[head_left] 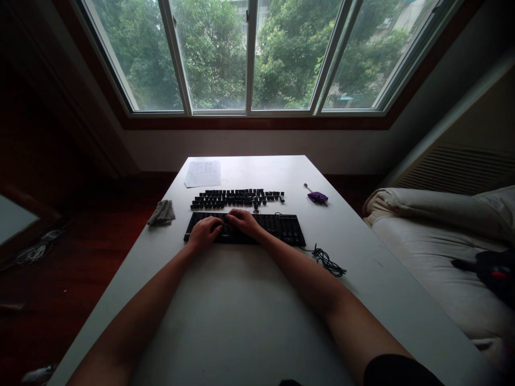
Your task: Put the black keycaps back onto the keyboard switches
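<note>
A black keyboard lies across the white table, its near edge toward me. My left hand rests on the left part of it, fingers curled over the keys and thumb near the fingertips. Close beside it, my right hand is bent over the keyboard's middle left, with thumb and fingers drawn together. Whatever is between those fingertips is too small to make out. Just behind the keyboard stand several rows of loose black keycaps. A coiled black cable lies off the keyboard's right end.
A grey cloth sits at the table's left edge. Printed paper lies at the far left corner. On the right are a purple item and a thin stick-like tool. A cream sofa flanks the white table.
</note>
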